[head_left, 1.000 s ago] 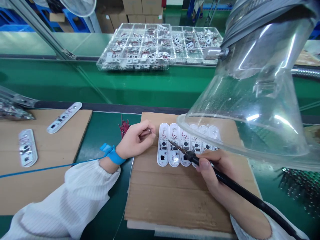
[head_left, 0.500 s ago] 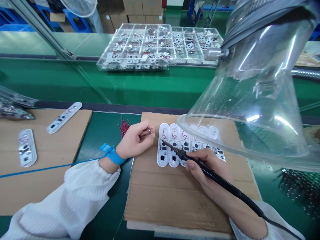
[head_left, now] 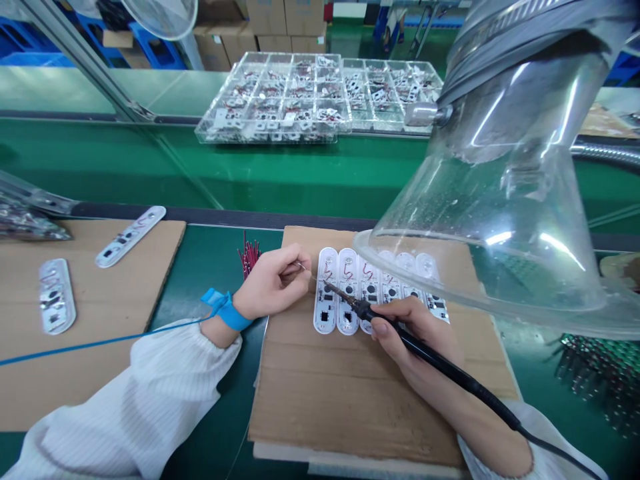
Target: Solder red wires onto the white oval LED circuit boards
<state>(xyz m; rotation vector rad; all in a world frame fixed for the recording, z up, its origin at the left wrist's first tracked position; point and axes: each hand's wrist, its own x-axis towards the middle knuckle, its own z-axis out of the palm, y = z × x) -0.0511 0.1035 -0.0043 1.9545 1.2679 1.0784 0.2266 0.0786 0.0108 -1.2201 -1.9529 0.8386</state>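
Right hand (head_left: pixel 417 330) is gripping a black pen-shaped soldering iron (head_left: pixel 445 367), tip just shifted left to the leftmost white rounded circuit board (head_left: pixel 321 305) on brown cardboard (head_left: pixel 370 400); left hand (head_left: pixel 274 281) pinches thin silvery wire (head_left: pixel 305 268), seemingly meeting it there.

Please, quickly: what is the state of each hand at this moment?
Left hand: closed, pinching a thin wire.
Right hand: closed around a soldering iron.
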